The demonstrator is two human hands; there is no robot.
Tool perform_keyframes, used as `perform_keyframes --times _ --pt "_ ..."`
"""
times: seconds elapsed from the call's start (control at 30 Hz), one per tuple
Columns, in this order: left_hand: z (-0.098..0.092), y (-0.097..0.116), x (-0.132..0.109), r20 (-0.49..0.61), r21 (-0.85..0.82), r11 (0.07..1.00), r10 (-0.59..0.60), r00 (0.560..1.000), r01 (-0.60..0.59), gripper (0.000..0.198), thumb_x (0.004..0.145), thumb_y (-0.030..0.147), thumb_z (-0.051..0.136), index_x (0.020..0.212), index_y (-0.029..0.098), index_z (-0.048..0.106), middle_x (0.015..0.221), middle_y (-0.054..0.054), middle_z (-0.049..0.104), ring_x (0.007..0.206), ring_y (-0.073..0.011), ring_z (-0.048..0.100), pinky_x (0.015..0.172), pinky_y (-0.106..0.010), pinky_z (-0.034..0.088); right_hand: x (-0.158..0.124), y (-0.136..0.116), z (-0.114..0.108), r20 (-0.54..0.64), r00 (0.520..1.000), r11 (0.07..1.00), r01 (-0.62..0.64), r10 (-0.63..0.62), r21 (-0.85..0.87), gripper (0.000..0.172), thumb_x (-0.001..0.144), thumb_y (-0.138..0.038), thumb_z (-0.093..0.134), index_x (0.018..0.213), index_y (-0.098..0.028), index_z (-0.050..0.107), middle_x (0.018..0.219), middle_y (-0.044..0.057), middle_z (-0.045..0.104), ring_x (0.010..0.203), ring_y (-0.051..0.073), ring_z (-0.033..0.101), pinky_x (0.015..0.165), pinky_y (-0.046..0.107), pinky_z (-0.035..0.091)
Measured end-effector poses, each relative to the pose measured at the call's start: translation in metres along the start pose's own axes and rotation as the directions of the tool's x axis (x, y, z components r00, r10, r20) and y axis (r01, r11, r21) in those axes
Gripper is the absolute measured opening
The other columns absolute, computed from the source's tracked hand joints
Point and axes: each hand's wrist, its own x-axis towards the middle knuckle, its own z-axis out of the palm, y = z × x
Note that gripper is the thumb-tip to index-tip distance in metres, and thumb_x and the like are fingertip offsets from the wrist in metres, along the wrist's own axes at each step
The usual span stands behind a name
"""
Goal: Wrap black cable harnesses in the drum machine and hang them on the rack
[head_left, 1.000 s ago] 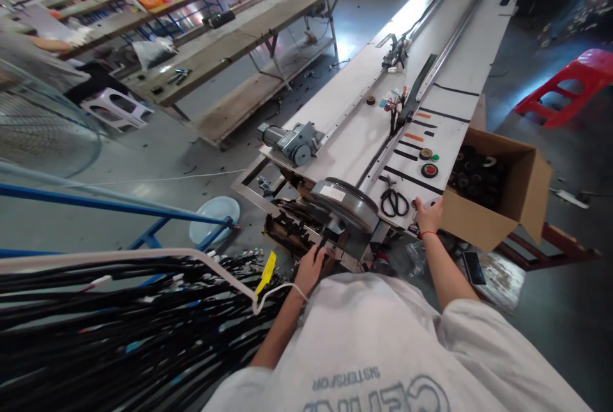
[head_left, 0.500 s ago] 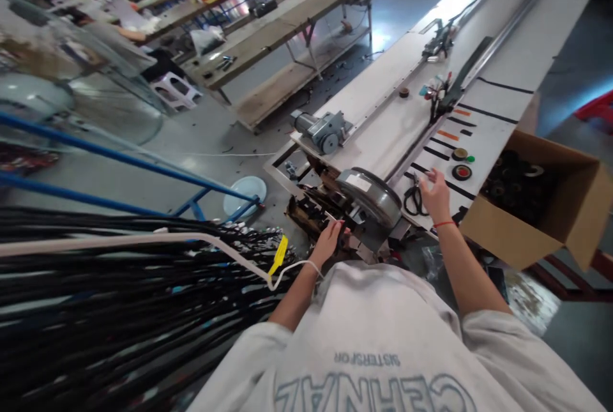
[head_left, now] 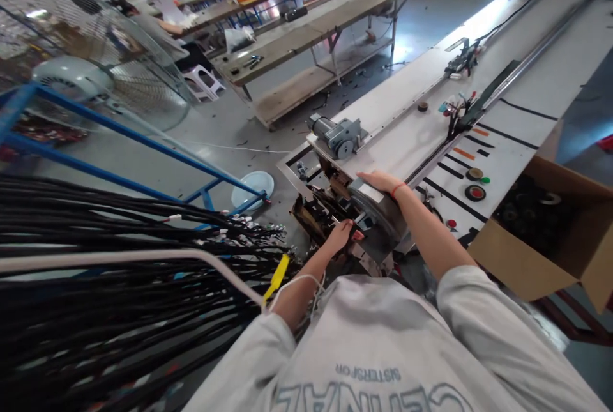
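My right hand (head_left: 382, 182) lies with its fingers stretched over the top of a grey metal drum (head_left: 390, 213) at the near end of the long bench. A white label (head_left: 370, 193) is on the drum, close under this hand. Lower and to the left, my left hand (head_left: 343, 233) is closed beside the drum's near side. What its fingers hold is too small and dark to make out. To the right of the drum, partly behind my right forearm, black-handled scissors (head_left: 435, 209) lie on the bench.
Tape rolls (head_left: 476, 192) and black and orange strips line the white bench (head_left: 514, 177). A grey motor (head_left: 335, 135) sits at its left corner. An open cardboard box (head_left: 514, 259) stands at right. Many black cables (head_left: 119, 310) hang at left, by a blue frame (head_left: 158, 150) and a fan (head_left: 71, 80).
My right hand has moved left from beside the scissors onto the top of the drum. My left hand has shifted slightly right and stays beside the drum. The view has turned a little.
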Motion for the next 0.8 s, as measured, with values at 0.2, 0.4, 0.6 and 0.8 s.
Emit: perform_keyframes --times 0.2,0.4,0.6,0.8 --pt "-0.008 0.019 0.016 0.235 0.182 0.982 -0.1 0.967 0.057 0.04 0.088 0.054 0.045 0.073 0.019 0.055 0.06 -0.008 0.066 0.063 -0.023 0.068 0.063 -0.033 0.053 -0.104 0.079 0.03 -0.313 0.949 0.986 0.071 -0.021 0.148 0.072 0.096 -0.062 0.012 0.079 -0.018 0.066 0.074 0.003 0.062 0.078 0.021 0.058 0.076 0.032 0.048" --pt "0.002 0.048 0.003 0.293 0.596 0.762 0.088 0.952 -0.253 0.029 0.076 0.047 0.065 0.075 0.019 0.057 0.054 -0.001 0.064 0.061 -0.0228 0.066 0.06 -0.028 0.044 -0.151 0.129 0.045 -0.529 0.813 0.911 -0.379 0.244 -0.164 0.028 0.088 -0.029 0.05 0.107 -0.014 0.064 0.111 0.016 0.061 0.107 0.028 0.053 0.092 0.037 0.042" --pt "-0.016 0.063 -0.003 0.17 0.771 0.568 0.254 0.952 -0.289 0.027 0.081 0.045 0.064 0.085 0.019 0.06 0.046 0.003 0.058 0.058 -0.0224 0.063 0.059 -0.026 0.039 -0.158 0.131 0.038 -0.489 0.714 0.734 -0.65 0.501 -0.196 0.043 0.077 -0.012 0.055 0.12 -0.01 0.054 0.117 0.019 0.058 0.099 0.027 0.061 0.083 0.034 0.046" --pt "-0.055 0.087 0.012 0.112 0.695 0.674 0.243 0.963 -0.251 0.038 0.083 0.044 0.061 0.107 0.015 0.057 0.046 0.009 0.055 0.051 -0.0172 0.059 0.055 -0.023 0.039 -0.221 0.11 0.067 -0.263 0.939 0.948 -0.147 0.223 0.281 0.025 0.077 -0.017 0.055 0.101 -0.019 0.053 0.099 0.005 0.066 0.09 0.021 0.062 0.08 0.029 0.049"
